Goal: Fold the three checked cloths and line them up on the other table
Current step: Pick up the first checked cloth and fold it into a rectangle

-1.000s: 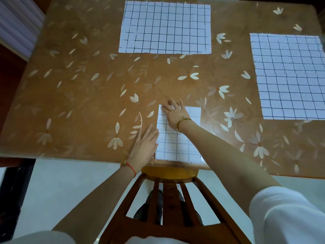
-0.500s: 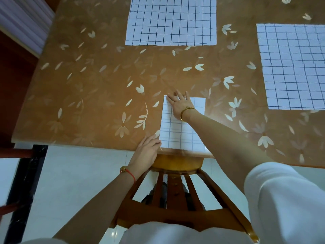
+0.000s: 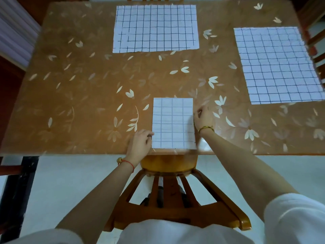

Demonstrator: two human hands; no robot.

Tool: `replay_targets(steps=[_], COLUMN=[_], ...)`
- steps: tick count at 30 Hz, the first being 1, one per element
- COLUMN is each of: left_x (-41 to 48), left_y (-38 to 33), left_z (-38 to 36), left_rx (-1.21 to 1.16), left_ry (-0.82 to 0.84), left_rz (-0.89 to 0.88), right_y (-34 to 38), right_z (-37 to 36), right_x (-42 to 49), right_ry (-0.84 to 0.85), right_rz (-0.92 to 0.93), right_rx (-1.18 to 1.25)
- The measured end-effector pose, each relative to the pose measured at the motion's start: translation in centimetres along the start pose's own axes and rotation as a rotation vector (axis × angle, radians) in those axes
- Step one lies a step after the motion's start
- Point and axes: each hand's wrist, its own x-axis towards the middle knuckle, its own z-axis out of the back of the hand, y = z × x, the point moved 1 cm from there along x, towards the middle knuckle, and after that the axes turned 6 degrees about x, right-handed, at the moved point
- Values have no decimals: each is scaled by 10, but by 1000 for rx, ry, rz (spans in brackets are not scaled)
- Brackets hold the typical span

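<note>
folded cloth [image 3: 173, 123] flat at near edge of table [image 3: 88, 103] | left grip [image 3: 140, 140] and right grip [image 3: 202, 118] curled, pinching its side edges | light, limp, layers may slide: lift both edges together

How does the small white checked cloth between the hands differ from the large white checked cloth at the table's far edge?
The small white checked cloth is folded, faint-lined, and held by the left hand and right hand; the large white checked cloth lies spread, dark-lined, untouched. Both are white with grid lines.
</note>
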Motion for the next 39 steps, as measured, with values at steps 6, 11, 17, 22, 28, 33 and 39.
replay_targets(steps=[6, 11, 17, 22, 28, 33, 39], left_x=[71, 122, 151, 164, 172, 173, 166], left_y=[-15, -27, -41, -42, -39, -35, -39], left_z=[14, 22, 21, 18, 19, 25, 38], left_rx=[-484, -760, -834, -806, -749, -761, -818], left_ry=[23, 99, 111, 129, 131, 83, 55], left_rz=[380, 538, 608, 641, 646, 616, 501], right_y=[2, 16, 27, 32, 31, 28, 27], right_z=[18, 3, -7, -12, -9, 0, 4], right_x=[6, 40, 61, 70, 77, 72, 65], right_ry=[51, 116, 173, 181, 166, 183, 293], right_rz=[-131, -270, -282, -318, -315, -320, -370], right_rx=[254, 397, 308, 216, 329, 626, 713])
